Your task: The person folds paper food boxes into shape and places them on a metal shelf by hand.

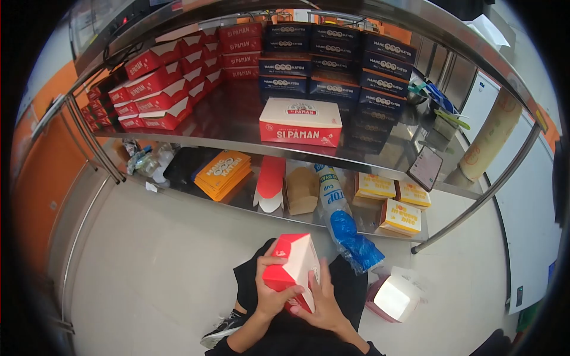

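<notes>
Holds a tilted red-and-white box [295, 264] over the lap [348, 291], between left hand [271, 298] at its red side and right hand [325, 306] at its white face.

Site type: packing or storage area of a food-service business, such as a commercial kitchen; exact room function cannot be confirmed. Indicators are as follows. A multi-tier stainless-steel rack [202, 140] carries branded food packaging in bulk. The middle shelf [234, 113] holds stacked red SI PAMAN cartons [157, 86] and dark-blue MANG KATSU cartons [335, 64]. The lower shelf [244, 196] holds a pile of orange MANG KATSU packaging [222, 173], a brown paperboard box [301, 190], yellow-and-white cartons [401, 217] printed "in every bite", and a plastic sleeve [332, 193] marked CUP. The surroundings comprise a light-grey floor [148, 243] and orange wall panels [50, 175]
</notes>
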`<state>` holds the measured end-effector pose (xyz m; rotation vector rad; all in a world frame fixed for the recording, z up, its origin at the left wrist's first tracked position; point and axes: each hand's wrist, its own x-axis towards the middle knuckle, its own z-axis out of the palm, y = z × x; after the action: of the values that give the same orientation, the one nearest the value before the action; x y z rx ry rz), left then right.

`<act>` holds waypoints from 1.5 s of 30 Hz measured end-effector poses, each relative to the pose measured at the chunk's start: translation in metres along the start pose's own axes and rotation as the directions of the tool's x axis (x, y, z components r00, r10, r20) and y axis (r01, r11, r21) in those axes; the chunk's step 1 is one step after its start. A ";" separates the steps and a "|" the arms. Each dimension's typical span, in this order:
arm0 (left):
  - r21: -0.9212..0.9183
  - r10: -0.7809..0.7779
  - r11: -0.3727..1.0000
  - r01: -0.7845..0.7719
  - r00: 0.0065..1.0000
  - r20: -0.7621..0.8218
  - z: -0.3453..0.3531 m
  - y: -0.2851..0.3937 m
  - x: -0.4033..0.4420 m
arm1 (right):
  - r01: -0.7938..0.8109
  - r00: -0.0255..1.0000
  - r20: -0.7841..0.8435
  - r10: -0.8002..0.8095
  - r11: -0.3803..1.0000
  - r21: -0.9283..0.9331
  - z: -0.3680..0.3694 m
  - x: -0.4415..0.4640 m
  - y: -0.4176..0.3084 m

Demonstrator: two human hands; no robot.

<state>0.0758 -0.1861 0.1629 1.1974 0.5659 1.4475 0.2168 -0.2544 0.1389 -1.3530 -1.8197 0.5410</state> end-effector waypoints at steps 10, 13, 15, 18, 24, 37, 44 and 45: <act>-0.081 0.122 0.990 -0.113 0.986 0.117 -0.007 0.006 0.024 | 0.236 0.971 0.055 -0.231 0.966 -0.104 -0.049 0.016 0.011; -0.297 0.174 0.936 -0.188 0.982 -0.073 0.001 0.023 0.044 | 0.157 0.971 -0.227 -0.081 0.926 0.344 -0.066 0.036 0.003; -0.216 0.280 0.931 -0.293 0.956 -0.090 0.001 0.018 0.068 | 0.239 0.941 -0.334 -0.062 0.819 0.522 -0.070 0.059 0.005; 0.180 0.500 0.843 -0.507 0.862 0.083 -0.001 0.042 0.145 | 0.395 0.831 -0.522 -0.192 0.865 0.310 -0.116 0.132 -0.028; 0.506 0.387 0.776 -0.378 0.918 0.092 0.009 0.064 0.298 | 0.364 0.763 -0.558 -0.326 0.930 -0.046 -0.159 0.282 -0.004; 0.498 0.187 0.849 -0.178 0.982 0.033 -0.006 0.019 0.316 | 0.291 0.791 -0.544 -0.279 0.955 -0.066 -0.138 0.282 0.006; 0.550 0.321 0.781 -0.296 0.946 0.053 -0.015 0.003 0.317 | 0.110 0.854 -0.495 -0.158 0.986 -0.125 -0.129 0.273 0.001; 0.554 0.295 0.781 -0.289 0.952 0.081 -0.019 0.007 0.316 | 0.149 0.846 -0.492 -0.203 0.978 -0.147 -0.128 0.280 0.002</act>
<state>0.0981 0.1095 0.2747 1.8106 0.8848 1.6011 0.2861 -0.0072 0.3081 -1.2319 -1.5221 -0.0194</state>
